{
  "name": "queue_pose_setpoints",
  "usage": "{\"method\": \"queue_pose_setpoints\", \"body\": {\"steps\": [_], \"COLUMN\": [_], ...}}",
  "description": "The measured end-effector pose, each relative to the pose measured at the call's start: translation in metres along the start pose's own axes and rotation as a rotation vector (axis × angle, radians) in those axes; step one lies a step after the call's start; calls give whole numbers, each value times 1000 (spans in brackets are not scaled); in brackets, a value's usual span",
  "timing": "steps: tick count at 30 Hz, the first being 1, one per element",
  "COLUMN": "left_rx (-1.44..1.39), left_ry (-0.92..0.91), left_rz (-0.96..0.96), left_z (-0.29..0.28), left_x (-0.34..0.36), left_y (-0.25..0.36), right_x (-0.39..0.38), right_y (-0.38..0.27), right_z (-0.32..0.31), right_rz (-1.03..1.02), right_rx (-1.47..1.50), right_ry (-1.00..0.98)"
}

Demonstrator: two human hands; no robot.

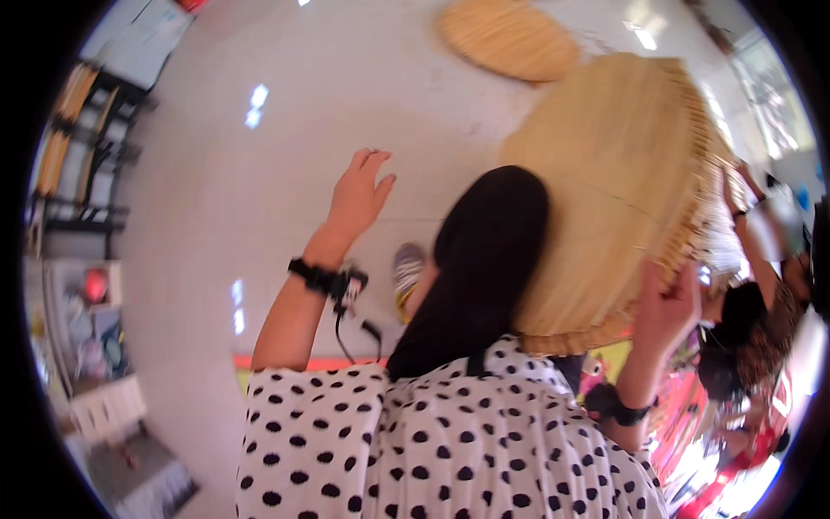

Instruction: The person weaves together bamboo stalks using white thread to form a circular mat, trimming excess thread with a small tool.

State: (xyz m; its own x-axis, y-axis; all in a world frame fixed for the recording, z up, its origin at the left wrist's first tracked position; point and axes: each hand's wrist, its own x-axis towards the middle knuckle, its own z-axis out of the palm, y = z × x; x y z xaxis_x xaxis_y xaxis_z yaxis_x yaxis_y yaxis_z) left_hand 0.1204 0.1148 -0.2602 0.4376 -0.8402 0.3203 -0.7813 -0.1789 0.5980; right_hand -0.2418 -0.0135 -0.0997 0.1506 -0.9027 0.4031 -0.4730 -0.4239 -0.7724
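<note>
My left hand (361, 190) is raised over the pale floor, fingers apart and curved, holding nothing; a black strap with a small device is on that wrist. At the right, a large tan woven straw piece (614, 173) with a ridged, plaited edge leans beside my black-clad knee. My right hand (670, 298) grips its edge at the lower right, with the fingers partly hidden. A second, oval straw piece (506, 39) lies on the floor beyond it.
Co-workers' arms (756, 259) reach to straw work at the right, close to my right hand. Black racks with wooden boards (69, 147) and shelves with mixed items (104, 320) line the left. My shoe (406, 272) stands on the floor below my left hand.
</note>
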Motion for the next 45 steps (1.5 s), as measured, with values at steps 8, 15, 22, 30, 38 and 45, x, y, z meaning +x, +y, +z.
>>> {"method": "queue_pose_setpoints", "body": {"steps": [8, 15, 22, 30, 38, 45], "left_rx": [401, 518, 419, -1160, -1367, -1379], "left_ry": [-738, -391, -191, 214, 12, -505], "left_rz": [-749, -1210, -944, -1159, -268, -226], "left_z": [43, 95, 129, 77, -15, 8], "left_x": [-228, -279, -369, -238, -34, -28], "left_y": [-171, -121, -215, -171, 69, 191], "right_x": [7, 2, 0, -3, -11, -8], "right_y": [42, 40, 2, -4, -11, -20], "right_z": [-9, -9, 11, 2, 3, -9], "right_rz": [47, 59, 13, 23, 51, 68], "right_rx": [3, 37, -194, -115, -136, -60], "right_ry": [-56, 10, 26, -35, -76, -215]}}
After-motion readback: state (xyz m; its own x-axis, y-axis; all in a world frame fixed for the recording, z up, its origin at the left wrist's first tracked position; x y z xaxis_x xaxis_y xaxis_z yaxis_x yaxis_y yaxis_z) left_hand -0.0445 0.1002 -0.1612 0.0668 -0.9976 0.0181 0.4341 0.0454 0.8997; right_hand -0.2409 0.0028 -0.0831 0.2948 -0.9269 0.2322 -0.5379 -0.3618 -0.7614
